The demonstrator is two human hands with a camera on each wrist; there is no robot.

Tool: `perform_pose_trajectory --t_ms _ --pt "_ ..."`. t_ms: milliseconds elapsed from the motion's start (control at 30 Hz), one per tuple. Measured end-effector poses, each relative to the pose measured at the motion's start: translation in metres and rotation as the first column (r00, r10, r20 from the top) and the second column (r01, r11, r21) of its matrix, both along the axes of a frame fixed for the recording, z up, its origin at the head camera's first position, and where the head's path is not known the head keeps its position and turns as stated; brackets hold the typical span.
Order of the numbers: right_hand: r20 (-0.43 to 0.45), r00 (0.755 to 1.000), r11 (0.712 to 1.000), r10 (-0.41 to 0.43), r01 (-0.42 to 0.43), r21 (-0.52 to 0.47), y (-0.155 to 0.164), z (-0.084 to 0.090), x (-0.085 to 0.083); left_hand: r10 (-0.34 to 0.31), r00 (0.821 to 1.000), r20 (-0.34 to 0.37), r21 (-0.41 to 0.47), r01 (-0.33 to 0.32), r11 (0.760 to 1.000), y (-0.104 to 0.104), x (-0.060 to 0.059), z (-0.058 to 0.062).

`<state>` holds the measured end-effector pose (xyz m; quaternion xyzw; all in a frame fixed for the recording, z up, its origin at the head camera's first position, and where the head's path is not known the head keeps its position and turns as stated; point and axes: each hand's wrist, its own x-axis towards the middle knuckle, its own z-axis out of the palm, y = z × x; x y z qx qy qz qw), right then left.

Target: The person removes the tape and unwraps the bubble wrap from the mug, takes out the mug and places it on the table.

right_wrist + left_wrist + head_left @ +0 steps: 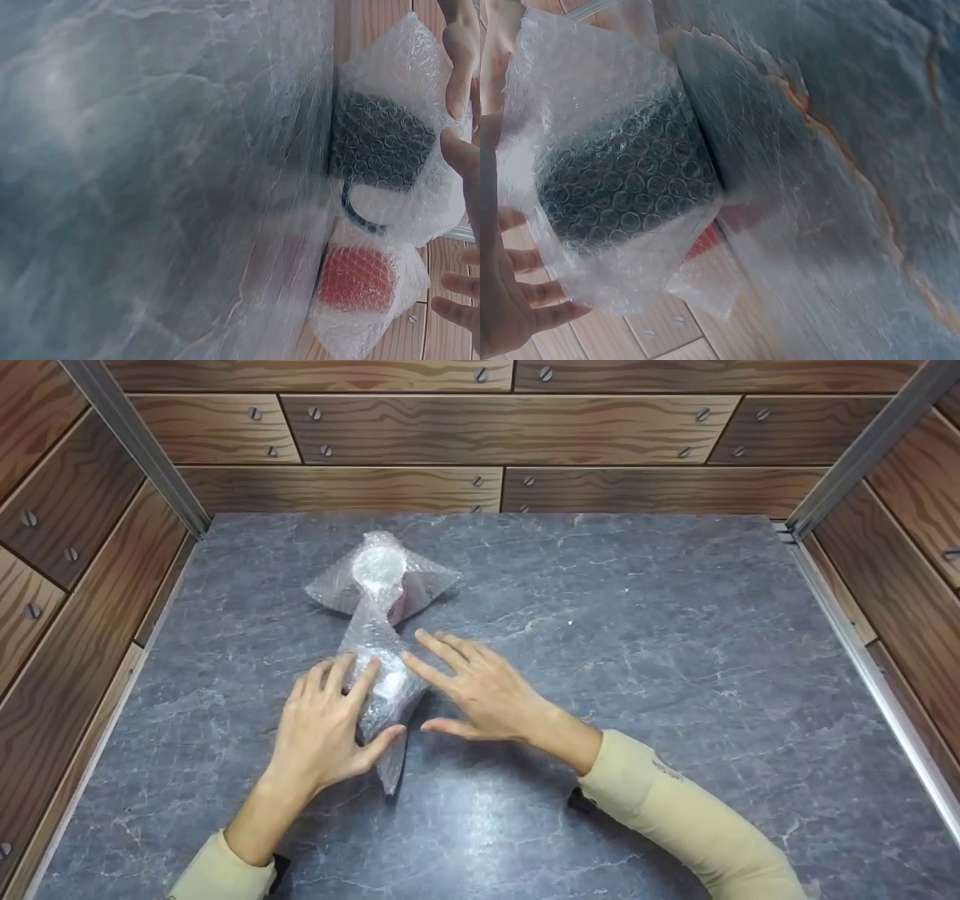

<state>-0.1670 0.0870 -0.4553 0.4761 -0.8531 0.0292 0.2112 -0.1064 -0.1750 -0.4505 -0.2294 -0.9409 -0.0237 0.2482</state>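
Observation:
A dark mug (pixel 382 142) in clear bubble wrap (pixel 386 709) stands on the grey table, left of its middle; the mug's curved handle shows in the right wrist view. My left hand (pixel 319 727) lies along its left side, thumb and index finger spread against the wrap. On the other side is my right hand (pixel 487 694), fingers extended and apart, the fingertips at or very near the wrap; contact is hard to tell. Behind the dark mug stands a second bubble-wrapped bundle (pixel 379 566), with a red mug-like object (pixel 358 279) showing through the plastic.
The marbled grey table (pixel 637 660) spreads out to the right of the bundles. Wood-patterned panels (pixel 510 431) enclose the back and both sides, with metal rails (pixel 870 675) along the edges.

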Motion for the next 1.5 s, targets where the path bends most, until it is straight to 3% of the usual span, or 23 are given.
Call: perform_pose_trajectory --t_ms 600,1500 --pt "-0.053 0.998 0.999 0.042 -0.042 0.013 -0.004 -0.003 -0.005 -0.028 1.000 -0.001 0.022 0.028 0.999 0.013 0.010 0.000" --pt "-0.123 0.989 0.995 0.080 -0.086 -0.046 0.023 -0.003 0.003 -0.064 0.997 -0.034 -0.029 0.063 0.998 0.035 0.019 0.000"
